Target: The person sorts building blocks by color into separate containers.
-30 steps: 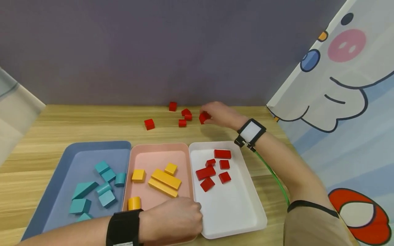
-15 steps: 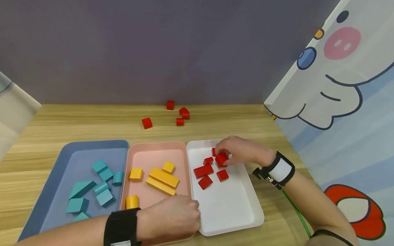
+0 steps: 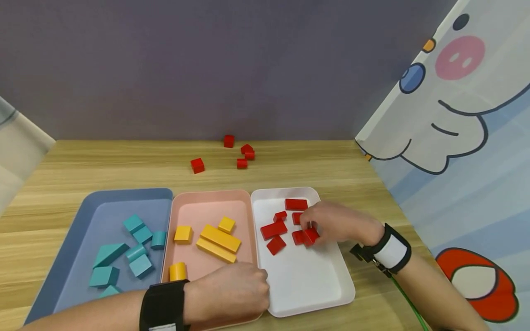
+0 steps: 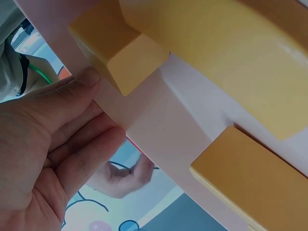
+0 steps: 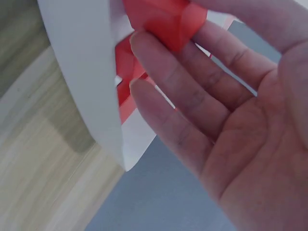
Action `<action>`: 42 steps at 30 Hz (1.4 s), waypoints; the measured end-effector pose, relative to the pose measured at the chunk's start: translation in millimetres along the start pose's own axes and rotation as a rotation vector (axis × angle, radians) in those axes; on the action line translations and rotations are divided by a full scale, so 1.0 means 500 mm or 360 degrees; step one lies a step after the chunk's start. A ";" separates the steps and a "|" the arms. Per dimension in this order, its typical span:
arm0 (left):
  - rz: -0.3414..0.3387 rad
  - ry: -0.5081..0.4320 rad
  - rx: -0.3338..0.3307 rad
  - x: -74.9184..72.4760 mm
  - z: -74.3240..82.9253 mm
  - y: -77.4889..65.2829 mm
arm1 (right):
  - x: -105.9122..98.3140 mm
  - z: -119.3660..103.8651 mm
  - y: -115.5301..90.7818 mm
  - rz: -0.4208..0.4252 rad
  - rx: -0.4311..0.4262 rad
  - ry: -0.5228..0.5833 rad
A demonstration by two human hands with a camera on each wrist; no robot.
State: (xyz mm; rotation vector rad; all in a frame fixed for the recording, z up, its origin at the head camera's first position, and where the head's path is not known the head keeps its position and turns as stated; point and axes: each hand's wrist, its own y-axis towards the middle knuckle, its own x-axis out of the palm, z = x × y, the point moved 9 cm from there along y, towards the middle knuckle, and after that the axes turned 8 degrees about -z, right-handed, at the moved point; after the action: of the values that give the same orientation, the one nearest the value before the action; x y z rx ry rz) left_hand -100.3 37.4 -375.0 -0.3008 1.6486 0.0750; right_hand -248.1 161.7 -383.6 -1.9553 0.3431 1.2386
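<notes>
My right hand (image 3: 341, 223) pinches a red toy block (image 3: 310, 236) low over the white tray (image 3: 304, 287), beside other red blocks in it. In the right wrist view this red block (image 5: 166, 21) sits between thumb and fingertips; the other fingers are loosely bent. My left hand (image 3: 232, 292), its fingers curled, grips the near right part of the pink tray (image 3: 215, 198) where it meets the white one. In the left wrist view, thumb and fingertips of the left hand (image 4: 62, 130) meet at the rim, near yellow blocks (image 4: 255, 168).
A blue tray (image 3: 126, 195) with several teal blocks stands at the left. Several loose red blocks (image 3: 242, 163) lie on the wooden table (image 3: 298, 161) behind the trays. A dark grey wall (image 3: 207, 69) closes the back; a cartoon-printed curtain (image 3: 476, 151) hangs at the right.
My right hand has brought the red block from the table's back into the white tray, then shifted nearer and slightly right with it. The left hand keeps its place.
</notes>
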 end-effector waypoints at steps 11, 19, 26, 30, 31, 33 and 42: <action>-0.0015 -0.0016 -0.0001 0.002 -0.002 0.001 | 0.057 -0.056 -0.009 -0.0188 0.0002 -0.0068; -0.0013 -0.0001 -0.0002 -0.001 -0.002 0.001 | 0.051 -0.070 -0.008 -0.0178 -0.0042 -0.0157; -0.0028 -0.0040 -0.0008 0.000 -0.003 0.001 | -0.067 -0.074 0.022 0.0065 -0.0207 -0.0063; -0.0015 -0.0051 -0.0012 0.000 -0.003 0.000 | -0.147 -0.048 0.072 0.0264 -0.0271 -0.0045; -0.0015 -0.0060 -0.0013 0.001 -0.003 -0.001 | -0.164 -0.038 0.088 0.0290 -0.0264 -0.0036; -0.0014 -0.0066 -0.0014 0.002 -0.002 -0.002 | -0.194 -0.019 0.120 0.0325 -0.0243 -0.0020; -0.0011 -0.0071 -0.0012 0.001 0.001 0.000 | -0.273 0.062 0.267 0.0372 -0.0076 -0.0029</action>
State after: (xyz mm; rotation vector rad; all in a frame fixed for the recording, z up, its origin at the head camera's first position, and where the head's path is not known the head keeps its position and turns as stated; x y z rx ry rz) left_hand -100.1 37.4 -375.3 -0.3086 1.6031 0.0821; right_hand -413.1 72.9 -336.1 -1.9854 0.5502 1.4227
